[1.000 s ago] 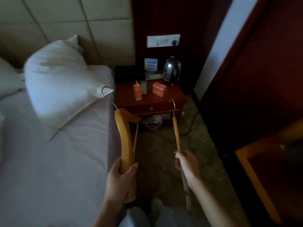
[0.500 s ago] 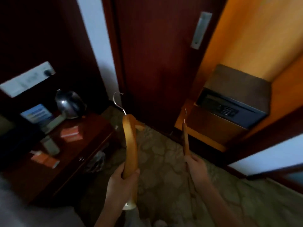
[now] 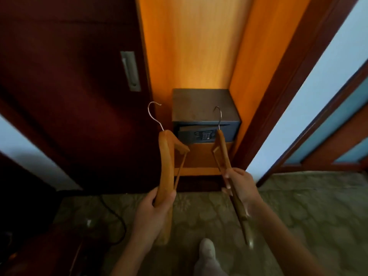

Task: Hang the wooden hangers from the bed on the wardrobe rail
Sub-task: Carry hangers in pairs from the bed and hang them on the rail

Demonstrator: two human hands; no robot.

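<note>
I hold one wooden hanger in each hand, both with metal hooks pointing up. My left hand (image 3: 154, 211) grips the lower arm of the left hanger (image 3: 166, 162). My right hand (image 3: 240, 187) grips the thinner-looking right hanger (image 3: 222, 150), seen edge-on. Both hangers are in front of the open wardrobe (image 3: 191, 48), whose light wooden interior is lit. No rail shows in this view.
A dark safe (image 3: 205, 114) sits on a low shelf inside the wardrobe, right behind the hangers. A dark red sliding door (image 3: 69, 96) with a metal recessed handle is to the left. A black cable (image 3: 117, 220) lies on the patterned carpet. A socked foot (image 3: 207, 251) is at the bottom.
The view has swung from the bed and nightstand to face the open wardrobe. Both hands still hold their hangers, now in front of the safe.
</note>
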